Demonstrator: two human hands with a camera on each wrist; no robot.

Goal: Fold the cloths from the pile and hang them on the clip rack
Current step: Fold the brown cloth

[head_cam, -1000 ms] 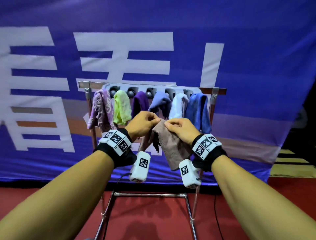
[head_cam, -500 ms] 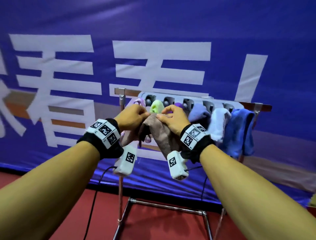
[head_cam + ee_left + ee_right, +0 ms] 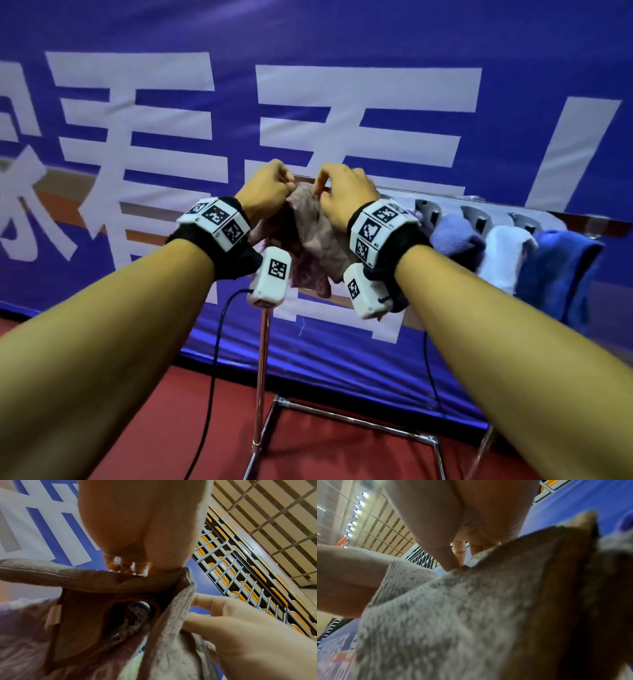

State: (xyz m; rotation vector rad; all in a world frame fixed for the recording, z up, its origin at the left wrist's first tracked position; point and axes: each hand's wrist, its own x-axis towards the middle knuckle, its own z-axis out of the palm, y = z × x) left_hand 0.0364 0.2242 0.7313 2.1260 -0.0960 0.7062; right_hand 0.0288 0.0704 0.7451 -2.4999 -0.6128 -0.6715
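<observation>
**A:** Brown terry cloth (image 3: 317,228), where did you have it?

**B:** Up at the left end of the clip rack (image 3: 479,214). Your left hand (image 3: 265,190) and right hand (image 3: 344,193) both pinched its top edge, while it drooped between your wrists, beside the hung blue cloth (image 3: 558,270).

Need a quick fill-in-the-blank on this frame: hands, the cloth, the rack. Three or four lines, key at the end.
1. Both hands hold the ____-coloured cloth at its top edge.
2. The left hand and right hand lift it to the clip rack at the rack's ____ end, as the head view shows it.
3. The cloth hanging farthest right is dark ____.
4. The floor under the rack is ____.

Missing words: brown; left; blue; red
</observation>
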